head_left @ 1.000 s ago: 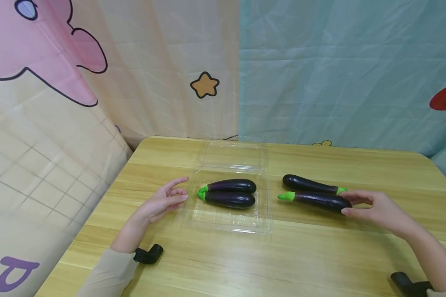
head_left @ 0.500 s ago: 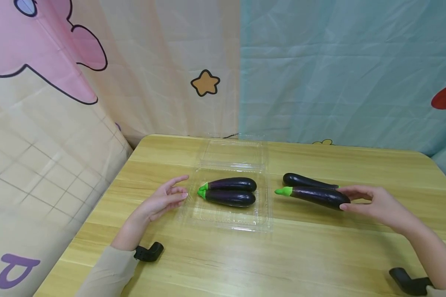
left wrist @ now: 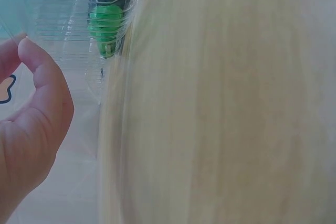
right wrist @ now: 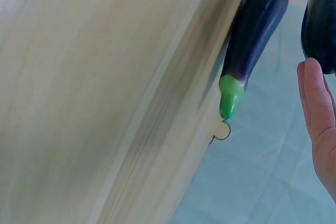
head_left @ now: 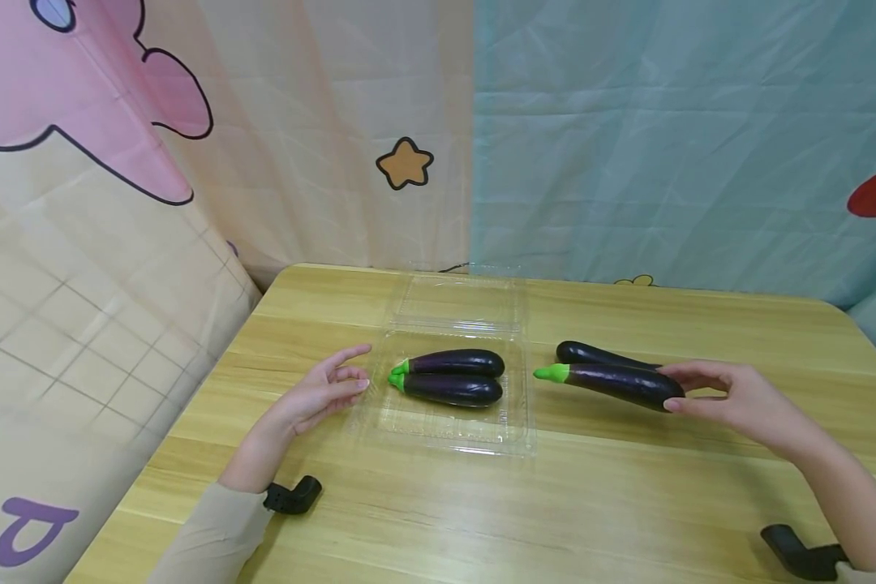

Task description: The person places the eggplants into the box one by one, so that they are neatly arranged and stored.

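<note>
At far left a cloth [head_left: 80, 308] carries a pink figure [head_left: 95, 89] and a grid of lines. Next comes the left hand [head_left: 321, 397], a black device [head_left: 294, 495] at its wrist. Its index finger is extended, and its thumb and other fingers are at the left rim of a clear plastic container [head_left: 416, 426]; I cannot tell whether that grip pinches the rim. The container is open, its lid [head_left: 458, 300] lying back towards the far edge of the worktop [head_left: 613, 511]. In its base 2 eggplants, a rear eggplant [head_left: 456, 362] and a front eggplant [head_left: 448, 390], lie side by side with green stems to the left. Behind, an orange star [head_left: 405, 164] shows on the curtain [head_left: 591, 162].

To the container's right, the held eggplant [head_left: 616, 384] points its green stem left, near the right rim. The spare eggplant [head_left: 599, 354] lies just behind it on the worktop; the right wrist view shows its green stem. The right hand [head_left: 737, 401] has its grip round the held eggplant's blunt end, thumb on the near side. A second black device [head_left: 803, 553] sits at that wrist.
</note>
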`<state>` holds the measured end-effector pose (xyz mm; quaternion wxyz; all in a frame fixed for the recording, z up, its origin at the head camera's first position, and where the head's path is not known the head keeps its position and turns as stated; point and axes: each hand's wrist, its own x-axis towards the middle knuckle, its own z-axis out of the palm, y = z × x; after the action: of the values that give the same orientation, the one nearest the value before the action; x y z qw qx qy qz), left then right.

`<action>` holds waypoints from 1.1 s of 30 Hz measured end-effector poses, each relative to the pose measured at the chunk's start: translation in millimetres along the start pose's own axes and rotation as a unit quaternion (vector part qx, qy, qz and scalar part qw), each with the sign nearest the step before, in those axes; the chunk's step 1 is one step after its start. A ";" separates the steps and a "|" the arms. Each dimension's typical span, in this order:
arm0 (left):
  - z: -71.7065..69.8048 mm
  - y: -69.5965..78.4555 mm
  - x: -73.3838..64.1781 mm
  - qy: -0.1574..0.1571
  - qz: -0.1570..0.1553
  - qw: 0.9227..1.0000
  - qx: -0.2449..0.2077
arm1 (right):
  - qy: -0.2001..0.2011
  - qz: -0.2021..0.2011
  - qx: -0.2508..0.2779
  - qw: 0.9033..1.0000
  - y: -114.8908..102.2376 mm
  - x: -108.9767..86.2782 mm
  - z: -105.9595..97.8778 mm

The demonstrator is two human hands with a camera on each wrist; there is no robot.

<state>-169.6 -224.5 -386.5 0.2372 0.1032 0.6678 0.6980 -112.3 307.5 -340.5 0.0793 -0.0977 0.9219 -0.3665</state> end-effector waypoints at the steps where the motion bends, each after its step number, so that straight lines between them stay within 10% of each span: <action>1: 0.1 0.0 0.0 0.000 0.000 1.000 -0.001 | 0.000 -0.002 0.001 1.000 -1.4 0.3 0.6; 33: -1.1 -2.0 -0.2 -0.006 0.006 1.000 0.000 | -0.039 -0.065 0.096 0.992 -52.2 37.0 42.3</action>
<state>-169.6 -225.5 -388.5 0.2369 0.1118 0.6659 0.6985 -132.6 233.5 -337.6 0.1007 -0.1634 0.8702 -0.4537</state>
